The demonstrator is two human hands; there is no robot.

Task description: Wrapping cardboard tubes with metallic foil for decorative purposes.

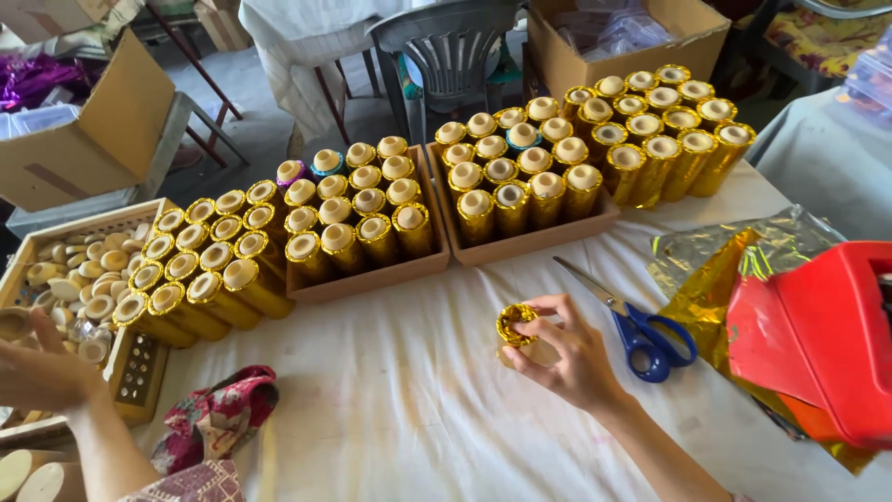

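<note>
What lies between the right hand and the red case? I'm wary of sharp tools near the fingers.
In the head view, blue-handled scissors lie on the white cloth between the right hand, which holds a gold-foiled cylinder, and the red case, on gold foil.

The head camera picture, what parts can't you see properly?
- Left hand: blurred, fingers partly cut off by the left edge.
- Gold-wrapped tube: its lower part hidden behind the right hand.
- Red box: cut off by the right edge.
- Gold foil sheet: partly covered by the red box.
- Scissors: fully visible.
</note>
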